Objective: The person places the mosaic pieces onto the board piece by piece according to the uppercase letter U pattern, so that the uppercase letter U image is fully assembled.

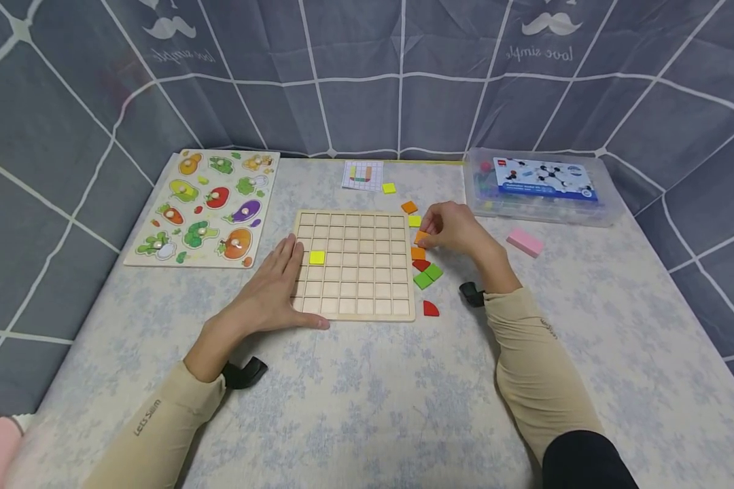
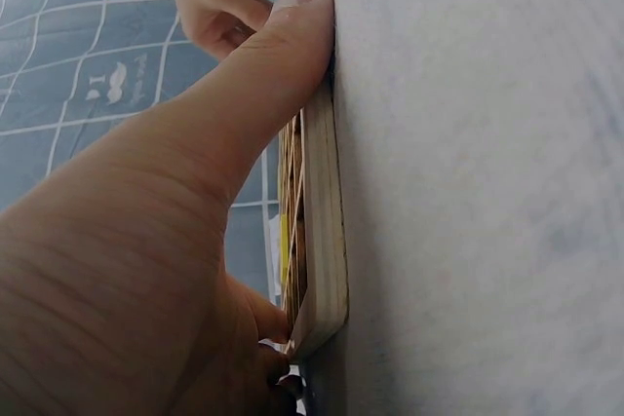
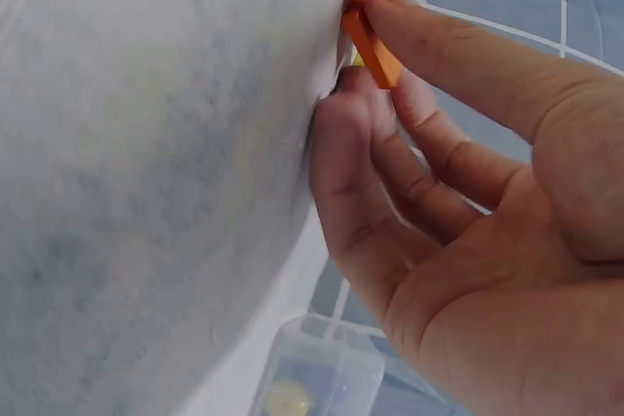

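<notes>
A wooden grid board (image 1: 367, 316) lies flat on the table with one yellow square tile (image 1: 317, 257) in a cell near its left side. My left hand (image 1: 269, 292) rests along the board's left edge, fingers straight, thumb stretched along the near edge. Just right of the board, my right hand (image 1: 459, 229) pinches an orange square tile (image 3: 375, 51) between thumb and fingers; the tile is tilted up. Around that hand lie another orange tile (image 1: 418, 253), a yellow tile (image 1: 414, 221), a red piece (image 1: 421, 265), two green tiles (image 1: 433, 272) and a red quarter-round piece (image 1: 431, 308).
A patterned card (image 1: 363, 176), a yellow tile (image 1: 389, 188) and an orange tile (image 1: 409, 207) lie beyond the board. A vegetable puzzle board (image 1: 202, 204) is at the left. At the back right stand a clear plastic box (image 1: 538, 212) and a pink block (image 1: 525, 242).
</notes>
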`<state>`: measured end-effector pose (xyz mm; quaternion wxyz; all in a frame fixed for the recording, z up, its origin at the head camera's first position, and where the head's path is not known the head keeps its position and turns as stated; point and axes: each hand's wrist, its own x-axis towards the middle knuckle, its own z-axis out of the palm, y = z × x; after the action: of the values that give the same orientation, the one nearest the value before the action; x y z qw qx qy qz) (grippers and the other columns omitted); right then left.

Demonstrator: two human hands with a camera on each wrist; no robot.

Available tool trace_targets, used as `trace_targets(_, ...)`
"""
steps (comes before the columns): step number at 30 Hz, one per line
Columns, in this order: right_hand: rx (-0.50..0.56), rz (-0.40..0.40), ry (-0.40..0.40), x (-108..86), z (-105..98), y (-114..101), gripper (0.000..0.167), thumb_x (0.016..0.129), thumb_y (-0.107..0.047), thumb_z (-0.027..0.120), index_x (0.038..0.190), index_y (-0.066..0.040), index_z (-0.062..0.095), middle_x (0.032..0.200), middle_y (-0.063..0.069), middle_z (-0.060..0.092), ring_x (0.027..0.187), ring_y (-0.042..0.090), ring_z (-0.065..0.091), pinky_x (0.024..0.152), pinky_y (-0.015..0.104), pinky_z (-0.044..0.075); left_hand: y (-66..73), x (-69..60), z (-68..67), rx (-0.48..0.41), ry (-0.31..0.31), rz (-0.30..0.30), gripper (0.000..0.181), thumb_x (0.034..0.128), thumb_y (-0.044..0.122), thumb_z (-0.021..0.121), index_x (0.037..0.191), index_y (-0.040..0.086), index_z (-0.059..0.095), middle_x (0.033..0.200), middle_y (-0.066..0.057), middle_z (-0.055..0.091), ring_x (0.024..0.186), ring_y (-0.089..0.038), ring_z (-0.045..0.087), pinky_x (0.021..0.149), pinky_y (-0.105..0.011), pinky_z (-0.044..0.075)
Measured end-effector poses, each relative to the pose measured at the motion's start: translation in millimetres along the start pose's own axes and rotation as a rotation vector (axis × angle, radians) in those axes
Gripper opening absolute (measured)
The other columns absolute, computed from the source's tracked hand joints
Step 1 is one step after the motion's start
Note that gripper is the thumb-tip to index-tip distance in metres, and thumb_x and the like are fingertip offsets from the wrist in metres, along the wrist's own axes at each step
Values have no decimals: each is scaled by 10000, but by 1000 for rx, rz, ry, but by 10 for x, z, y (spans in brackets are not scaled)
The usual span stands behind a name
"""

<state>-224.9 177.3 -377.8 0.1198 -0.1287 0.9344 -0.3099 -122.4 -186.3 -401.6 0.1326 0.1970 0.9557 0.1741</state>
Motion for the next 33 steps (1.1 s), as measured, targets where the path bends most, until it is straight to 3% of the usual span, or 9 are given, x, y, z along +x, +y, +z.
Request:
trace_targets(11,137,-31,84,-56,-14,-158,86,935,-74,799,974,-22,743,878,109,694,798,248,619,712,296,486,21,-9,-7,-6,-2,-2,1505,711,739,849,1662,-54,-6,1754,-234,-109,1638,-402,-77,1321,-586,53)
trace_targets(23,127,-162,5,-48,332,-562,55,980,-60,741,1031,-42,752,951,90,728,897,231,691,876,367,531,19,-7,-23,-3,-11,-14,1500,720,721,858,1663,-46,-20,1753,-226,-126,1638,-395,-87,1319,-593,39)
trace_targets(33,120,-211,-4,-50,508,-675,49,971,-26,744,1018,-14,749,931,88,742,871,220,689,835,336,560,6,0,-12,-1,-7,-13,1513,708,757,842,1667,-36,-18,1758,-207,-123,1641,-380,-87,1323,-577,35)
